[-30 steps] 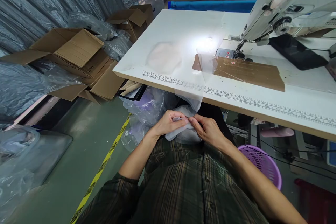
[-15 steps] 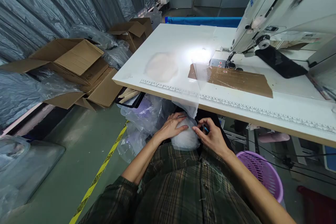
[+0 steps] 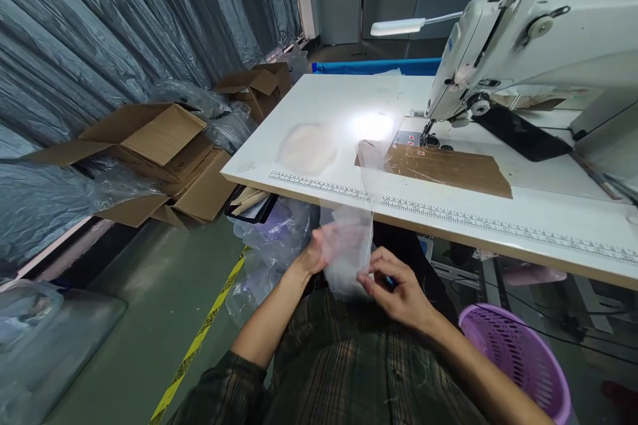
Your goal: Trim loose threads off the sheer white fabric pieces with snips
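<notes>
Sheer fabric held by two hands just below a sewing table.
Boxes lie on the floor at the left. The left hand is spread wide behind the fabric, blurred through it. The fabric runs up over the table edge. The right hand pinches the fabric's lower edge and also grips a small dark tool. At the right are a purple basket and, on the table, a sewing machine.
</notes>
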`<state>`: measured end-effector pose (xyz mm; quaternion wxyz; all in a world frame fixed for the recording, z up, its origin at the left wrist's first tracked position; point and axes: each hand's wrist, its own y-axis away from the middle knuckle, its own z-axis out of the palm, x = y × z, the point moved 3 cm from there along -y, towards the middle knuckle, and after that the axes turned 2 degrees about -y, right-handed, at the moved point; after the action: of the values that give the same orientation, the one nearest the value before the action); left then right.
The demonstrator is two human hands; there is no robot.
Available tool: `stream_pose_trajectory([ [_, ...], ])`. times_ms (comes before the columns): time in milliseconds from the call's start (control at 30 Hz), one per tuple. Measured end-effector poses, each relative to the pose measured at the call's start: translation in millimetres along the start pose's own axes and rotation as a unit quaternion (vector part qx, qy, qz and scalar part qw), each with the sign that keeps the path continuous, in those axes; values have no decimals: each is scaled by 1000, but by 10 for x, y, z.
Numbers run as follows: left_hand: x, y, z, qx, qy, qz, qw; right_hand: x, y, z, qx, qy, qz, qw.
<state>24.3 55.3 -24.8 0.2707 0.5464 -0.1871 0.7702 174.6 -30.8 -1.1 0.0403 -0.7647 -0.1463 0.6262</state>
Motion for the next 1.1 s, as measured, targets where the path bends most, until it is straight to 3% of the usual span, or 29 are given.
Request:
stream_pose_trajectory([
  [100, 141, -59, 44, -44, 59, -23, 997, -99, 171, 32, -112, 20, -15, 993],
  [200, 216, -72, 82, -57, 29, -56, 996, -123, 271, 24, -197, 70, -13, 978],
  [267, 226, -58, 107, -42, -26, -87, 995, -109, 278, -18, -220, 91, -9, 971],
  [333, 219, -34, 120, -4, -86, -114, 990, -81, 231, -87, -212, 85, 4, 974],
  [400, 205, -7, 127, 31, -126, -132, 983, -41, 141, -171, -162, 65, 29, 984],
  [500, 189, 30, 127, 49, -132, -128, 982, 40, -15, -261, -74, 56, 82, 992],
  [567, 183, 55, 112, 54, -137, -122, 982, 92, -102, -264, -52, 60, 107, 991],
  [967, 229, 113, 98, 36, -138, -89, 986, 128, -306, -117, -80, 104, 85, 988],
  [1100, 216, 124, 94, 43, -135, -89, 986, 174, -285, -116, -52, 114, 96, 987],
])
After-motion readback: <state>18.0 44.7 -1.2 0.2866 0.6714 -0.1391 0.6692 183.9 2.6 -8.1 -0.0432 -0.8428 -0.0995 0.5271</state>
